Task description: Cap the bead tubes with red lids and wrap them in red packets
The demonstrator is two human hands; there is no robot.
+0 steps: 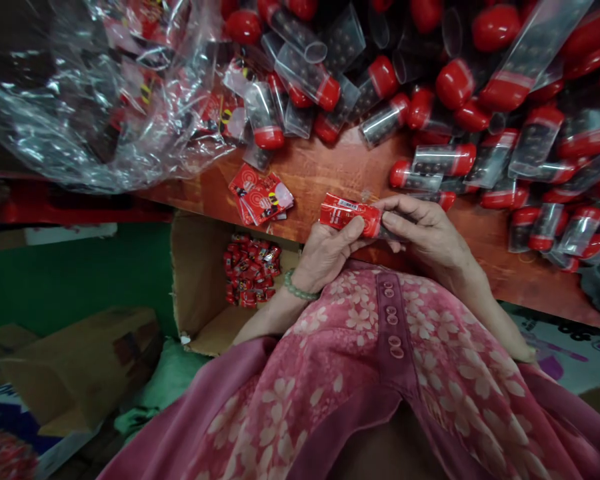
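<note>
Left hand (327, 251) grips red wrapper (334, 212) beside right hand (430, 235).

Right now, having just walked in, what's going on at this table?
A person is handling a red printed wrapper: the left hand grips it, and the right hand pinches at its other end. Similar wrappers lie stacked nearby on the table. Many clear tubes with red ends are heaped beyond, and small red printed pieces sit in a cardboard box.

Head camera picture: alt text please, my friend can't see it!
A person's left hand holds a red wrapper, right hand at its end, by a wooden table. Clear, red-ended tubes are heaped beyond; small red packs lie in a cardboard box.
</note>
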